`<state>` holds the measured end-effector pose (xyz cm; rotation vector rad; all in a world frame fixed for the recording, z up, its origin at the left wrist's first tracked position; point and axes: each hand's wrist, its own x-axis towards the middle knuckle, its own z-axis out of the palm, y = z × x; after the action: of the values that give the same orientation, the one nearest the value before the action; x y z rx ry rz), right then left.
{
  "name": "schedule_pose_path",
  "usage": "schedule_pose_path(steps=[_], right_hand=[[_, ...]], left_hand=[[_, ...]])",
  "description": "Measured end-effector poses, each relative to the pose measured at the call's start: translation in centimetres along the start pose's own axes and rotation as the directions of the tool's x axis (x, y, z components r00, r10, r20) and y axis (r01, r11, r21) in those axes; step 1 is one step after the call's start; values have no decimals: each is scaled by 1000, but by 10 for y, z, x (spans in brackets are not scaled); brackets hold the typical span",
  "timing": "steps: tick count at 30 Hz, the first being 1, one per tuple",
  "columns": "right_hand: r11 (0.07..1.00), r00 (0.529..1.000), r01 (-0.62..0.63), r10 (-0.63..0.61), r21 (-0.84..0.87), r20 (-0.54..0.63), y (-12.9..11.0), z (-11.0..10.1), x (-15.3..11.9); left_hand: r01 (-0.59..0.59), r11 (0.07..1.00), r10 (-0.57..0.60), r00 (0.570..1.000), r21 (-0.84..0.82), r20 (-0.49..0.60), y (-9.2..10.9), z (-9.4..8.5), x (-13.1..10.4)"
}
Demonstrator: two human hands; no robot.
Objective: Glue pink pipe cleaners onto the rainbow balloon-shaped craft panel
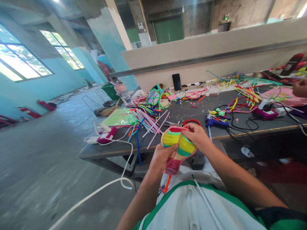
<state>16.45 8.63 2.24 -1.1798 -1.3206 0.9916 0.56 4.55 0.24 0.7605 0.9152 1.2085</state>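
Between my hands, over my lap at the table edge, is a bulb-shaped craft piece (185,146) with yellow, green and dark pink bands and a pink fuzzy border. A pink strand runs down across its front. My left hand (163,155) grips the lower left side, thumb on the front face. At the upper right edge my right hand (197,135) is closed, its fingertips pinching the piece by the strand. Just behind it on the table lie scissors with red handles (192,122). An orange strip (168,183) hangs below the piece.
Pipe cleaners (148,119) are heaped on the table's left, near a clear bottle (123,92). A blue glue gun (217,122) lies right, with cables. A phone (177,82) leans on the back panel. A white cable (96,195) hangs off the left. Another person's hand (300,88) shows far right.
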Motion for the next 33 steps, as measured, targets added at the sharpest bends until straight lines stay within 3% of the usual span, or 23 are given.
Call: schedule_pose_path(steps=[11, 21, 28, 33], right_hand=[[978, 983, -137, 115, 160, 141, -8, -2, -2], [996, 995, -83, 81, 45, 52, 9, 2, 5], [994, 990, -106, 105, 13, 89, -2, -13, 29], [993, 989, -118, 116, 13, 87, -1, -9, 54]], left_hand=[[12, 1000, -12, 997, -8, 80, -2, -12, 5], [10, 1000, -11, 995, 11, 104, -4, -12, 6], [120, 992, -124, 968, 33, 217, 33, -40, 37], [55, 989, -90, 959, 135, 268, 37, -27, 58]])
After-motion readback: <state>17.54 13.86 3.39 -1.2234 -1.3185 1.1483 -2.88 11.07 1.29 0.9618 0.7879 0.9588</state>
